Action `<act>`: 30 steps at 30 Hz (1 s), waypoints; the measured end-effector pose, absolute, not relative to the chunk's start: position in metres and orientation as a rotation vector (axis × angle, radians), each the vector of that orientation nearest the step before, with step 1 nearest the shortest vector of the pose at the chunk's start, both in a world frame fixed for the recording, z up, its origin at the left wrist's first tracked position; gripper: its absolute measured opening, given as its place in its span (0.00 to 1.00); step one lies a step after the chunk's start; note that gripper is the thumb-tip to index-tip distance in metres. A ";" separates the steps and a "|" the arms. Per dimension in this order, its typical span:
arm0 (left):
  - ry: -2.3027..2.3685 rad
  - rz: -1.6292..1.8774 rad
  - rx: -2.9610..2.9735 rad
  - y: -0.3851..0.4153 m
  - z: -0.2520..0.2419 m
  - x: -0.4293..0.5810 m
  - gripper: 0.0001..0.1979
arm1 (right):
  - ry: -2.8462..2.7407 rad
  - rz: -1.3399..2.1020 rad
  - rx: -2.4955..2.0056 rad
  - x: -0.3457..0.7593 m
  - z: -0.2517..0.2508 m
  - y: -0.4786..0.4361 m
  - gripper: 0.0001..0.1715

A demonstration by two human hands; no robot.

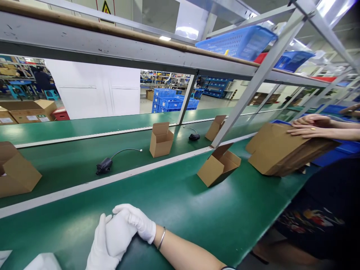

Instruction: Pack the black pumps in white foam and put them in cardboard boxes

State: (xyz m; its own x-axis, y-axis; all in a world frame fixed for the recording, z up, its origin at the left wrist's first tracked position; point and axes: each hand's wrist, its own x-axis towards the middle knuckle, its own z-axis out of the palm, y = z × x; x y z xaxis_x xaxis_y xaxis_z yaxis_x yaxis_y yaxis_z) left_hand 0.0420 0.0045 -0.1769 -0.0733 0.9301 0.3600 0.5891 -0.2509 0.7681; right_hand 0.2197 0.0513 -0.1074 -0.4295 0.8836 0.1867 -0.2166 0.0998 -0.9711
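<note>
Both my hands wear white gloves and meet around a white wrapped bundle, low in the view over the green bench. My left hand holds its left side, fingers pointing up. From the right, my right hand curls over its top and side. What lies inside the wrapping is hidden. Another white wrapped piece rests at the bottom left, partly cut off by the frame. Ahead on the right, an open cardboard box stands tilted on the bench.
Beyond a pale rail, a green belt carries open boxes and two black pump-like parts with cables, one being the nearer part. A slanted metal post supports the shelf. At right, a co-worker's hands rest on flattened cardboard.
</note>
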 end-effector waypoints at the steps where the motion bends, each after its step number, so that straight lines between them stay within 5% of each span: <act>1: 1.640 1.253 1.825 0.004 -0.176 0.043 0.47 | -1.445 1.507 -0.706 0.220 -0.107 0.051 0.44; 15: 1.648 1.136 1.459 0.004 -0.130 0.029 0.39 | -1.243 1.601 -0.656 0.214 -0.113 0.045 0.52; 20: 1.624 1.164 1.370 0.008 -0.122 0.027 0.46 | -1.365 1.102 -0.963 0.241 -0.104 0.062 0.40; 25: 1.547 1.114 1.388 0.007 -0.124 0.027 0.46 | -2.246 0.261 -1.513 0.338 -0.064 0.133 0.28; 30: 1.549 1.177 1.210 -0.001 -0.115 0.041 0.48 | -1.861 -0.026 -2.254 0.451 -0.031 0.218 0.27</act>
